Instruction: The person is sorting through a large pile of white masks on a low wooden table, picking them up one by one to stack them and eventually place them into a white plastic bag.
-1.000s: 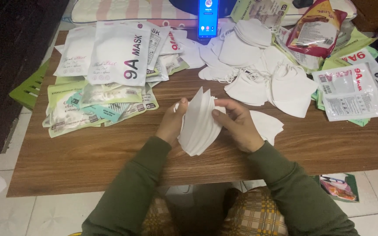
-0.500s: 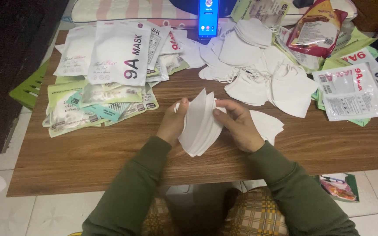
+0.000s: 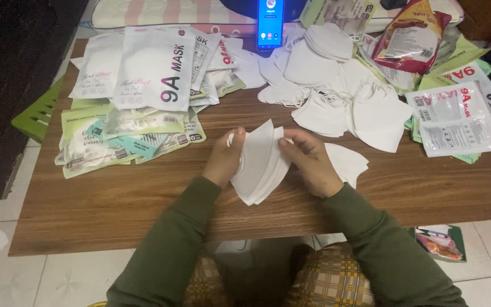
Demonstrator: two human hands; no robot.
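Nothing has shifted — both hands, left (image 3: 224, 160) and right (image 3: 309, 162), stay clamped on the mask stack (image 3: 258, 164) over the table (image 3: 115, 199), squaring it — next needs even edges.

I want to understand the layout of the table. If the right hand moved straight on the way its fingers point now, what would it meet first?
The right hand points up-left, so it would probably first press into the stack of white masks it already holds, with the left hand just behind.
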